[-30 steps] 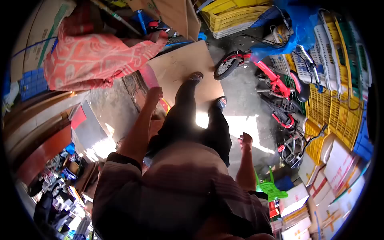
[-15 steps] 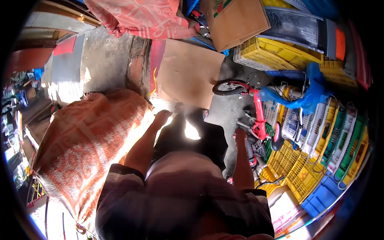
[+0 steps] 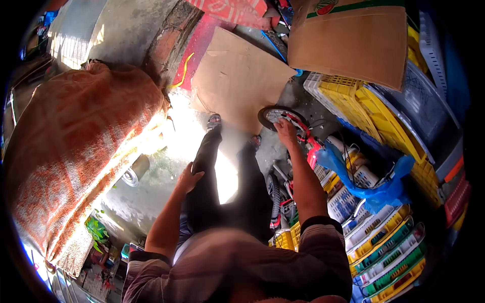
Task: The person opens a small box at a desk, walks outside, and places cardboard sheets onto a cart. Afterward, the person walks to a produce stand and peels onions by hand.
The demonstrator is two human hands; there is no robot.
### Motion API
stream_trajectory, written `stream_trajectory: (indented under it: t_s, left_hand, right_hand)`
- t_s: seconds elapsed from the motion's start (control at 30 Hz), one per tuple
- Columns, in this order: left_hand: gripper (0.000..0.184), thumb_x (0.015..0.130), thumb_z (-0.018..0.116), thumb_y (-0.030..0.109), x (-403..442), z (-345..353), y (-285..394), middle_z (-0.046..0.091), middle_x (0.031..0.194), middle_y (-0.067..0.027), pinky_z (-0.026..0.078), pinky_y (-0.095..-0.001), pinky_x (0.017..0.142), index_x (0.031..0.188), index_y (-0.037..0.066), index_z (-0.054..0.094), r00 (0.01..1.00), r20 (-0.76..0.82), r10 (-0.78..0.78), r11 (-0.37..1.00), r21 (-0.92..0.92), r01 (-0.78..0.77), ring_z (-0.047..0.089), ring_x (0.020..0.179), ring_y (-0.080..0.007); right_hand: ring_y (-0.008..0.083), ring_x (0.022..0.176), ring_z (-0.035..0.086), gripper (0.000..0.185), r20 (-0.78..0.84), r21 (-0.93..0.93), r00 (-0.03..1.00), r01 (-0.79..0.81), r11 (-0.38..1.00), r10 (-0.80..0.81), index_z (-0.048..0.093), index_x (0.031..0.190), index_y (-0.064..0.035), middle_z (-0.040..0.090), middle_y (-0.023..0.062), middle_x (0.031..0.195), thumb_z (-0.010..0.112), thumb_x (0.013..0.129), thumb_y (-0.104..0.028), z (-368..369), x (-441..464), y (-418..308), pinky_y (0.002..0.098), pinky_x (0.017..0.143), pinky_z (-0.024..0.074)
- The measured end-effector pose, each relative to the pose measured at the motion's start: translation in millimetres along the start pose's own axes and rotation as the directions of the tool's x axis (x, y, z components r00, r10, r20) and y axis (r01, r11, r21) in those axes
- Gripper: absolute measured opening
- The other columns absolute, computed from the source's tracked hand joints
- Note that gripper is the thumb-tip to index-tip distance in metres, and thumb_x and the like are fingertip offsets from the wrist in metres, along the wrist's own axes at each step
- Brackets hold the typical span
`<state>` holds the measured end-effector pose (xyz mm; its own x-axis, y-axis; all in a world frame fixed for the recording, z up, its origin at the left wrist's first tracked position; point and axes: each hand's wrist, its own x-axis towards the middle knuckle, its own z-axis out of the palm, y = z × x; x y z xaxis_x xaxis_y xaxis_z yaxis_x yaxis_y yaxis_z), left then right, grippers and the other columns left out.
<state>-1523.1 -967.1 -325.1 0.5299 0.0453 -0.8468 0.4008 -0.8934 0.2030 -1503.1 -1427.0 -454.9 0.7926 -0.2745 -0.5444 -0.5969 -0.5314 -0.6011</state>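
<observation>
My left hand point(image 3: 190, 178) rests by my left thigh, fingers loosely extended and holding nothing that I can see. My right hand point(image 3: 285, 130) is out in front on the right, its fingers slightly bent and apart. It overlaps the front wheel point(image 3: 262, 117) of a small red bicycle point(image 3: 311, 150); whether it touches the wheel I cannot tell. Blue plastic point(image 3: 379, 194) covers the bicycle's handlebar area. Ahead of my feet, a flat cardboard sheet point(image 3: 237, 76) lies on the floor.
An orange patterned cloth point(image 3: 86, 131) drapes over something bulky on the left. At the upper right, a cardboard box point(image 3: 348, 45) sits above yellow crates point(image 3: 376, 108). Stacked coloured crates point(image 3: 389, 252) fill the lower right. A yellow strip point(image 3: 185, 70) lies beside the cardboard sheet.
My right hand has swung forward from beside the bicycle's frame to its front wheel. My left hand has come back to my thigh. The view has turned, and the cardboard box looks nearer.
</observation>
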Motion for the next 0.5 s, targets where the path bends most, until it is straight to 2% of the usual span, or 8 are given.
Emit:
stream_trajectory:
  t_s: [0.07,0.1,0.17,0.2,0.23,0.3,0.4,0.5]
  left_hand:
    - [0.083,0.084,0.072,0.05,13,12,0,0.057,0.135,-0.0268,0.043,-0.0443,0.107,0.145,0.001,0.044,0.978,0.207,0.014,0.999,0.027,-0.02,0.053,0.129,-0.0389]
    - [0.087,0.084,0.072,0.051,19,14,1,0.056,0.137,-0.0274,0.042,-0.0444,0.107,0.147,0.001,0.041,0.95,0.311,0.024,0.999,0.039,-0.038,0.052,0.131,-0.0394]
    - [0.091,0.084,0.072,0.051,28,15,15,0.055,0.136,-0.0295,0.042,-0.0446,0.108,0.149,-0.002,0.036,0.946,0.324,0.029,0.995,0.086,-0.06,0.051,0.131,-0.0402]
    - [0.093,0.084,0.072,0.051,30,12,24,0.055,0.136,-0.0299,0.042,-0.0446,0.108,0.149,-0.002,0.035,0.943,0.332,0.019,0.99,0.127,-0.064,0.051,0.131,-0.0406]
    - [0.094,0.083,0.072,0.051,33,11,29,0.055,0.136,-0.0303,0.042,-0.0447,0.108,0.15,-0.003,0.034,0.942,0.337,0.002,0.984,0.165,-0.061,0.051,0.131,-0.0409]
    - [0.098,0.083,0.072,0.052,43,12,30,0.052,0.14,-0.0297,0.041,-0.0442,0.109,0.151,-0.003,0.029,0.947,0.321,0.013,0.978,0.191,-0.078,0.05,0.132,-0.0402]
    - [0.098,0.083,0.071,0.053,53,12,23,0.046,0.146,-0.0272,0.04,-0.0452,0.111,0.153,0.0,0.027,0.947,0.319,-0.036,0.984,0.179,-0.023,0.046,0.136,-0.039]
    - [0.096,0.083,0.071,0.052,58,15,26,0.043,0.148,-0.0254,0.04,-0.0483,0.109,0.154,0.005,0.028,0.952,0.287,-0.106,0.991,0.11,0.078,0.048,0.133,-0.0415]
  right_hand:
    - [0.043,0.089,0.065,0.032,-0.074,0.091,0.995,0.075,0.993,-0.068,0.064,0.091,-0.0019,0.068,0.023,0.091,0.063,0.092,-0.034,-8,23,-9,0.0486,0.076,0.0508]
    - [0.0373,0.082,0.063,0.029,-0.101,0.087,0.991,0.091,0.992,-0.082,0.062,0.088,-0.0013,0.065,0.0201,0.085,0.063,0.093,-0.03,-6,29,-6,0.0454,0.072,0.0497]
    - [0.0258,0.067,0.059,0.027,-0.147,0.063,0.982,0.132,0.989,-0.122,0.057,0.081,-0.0001,0.061,0.0143,0.073,0.062,0.093,-0.024,5,36,14,0.0391,0.063,0.0473]
    - [0.022,0.068,0.059,0.026,-0.153,0.082,0.985,0.087,0.993,-0.074,0.057,0.081,-0.0003,0.059,0.012,0.071,0.061,0.093,-0.023,9,35,20,0.0374,0.062,0.0475]
    - [0.0192,0.067,0.058,0.028,-0.076,0.217,0.997,0.008,0.976,0.009,0.057,0.08,0.0002,0.057,0.0104,0.07,0.062,0.094,-0.024,14,37,31,0.0362,0.061,0.0472]
    - [0.0266,0.07,0.061,0.031,-0.111,0.15,0.994,0.041,0.988,-0.024,0.058,0.081,0.0012,0.061,0.0132,0.073,0.061,0.095,-0.026,23,38,43,0.0406,0.065,0.0484]
    - [0.0394,0.086,0.065,0.033,-0.014,-0.181,0.988,0.148,0.972,-0.153,0.064,0.093,0.0029,0.068,0.0219,0.09,0.063,0.095,-0.031,-8,53,-8,0.0462,0.076,0.0505]
    - [0.047,0.105,0.061,0.04,0.006,-0.201,0.997,0.077,0.977,-0.077,0.065,0.111,0.0031,0.066,0.0283,0.11,0.065,0.092,-0.032,-3,121,-1,0.049,0.089,0.049]
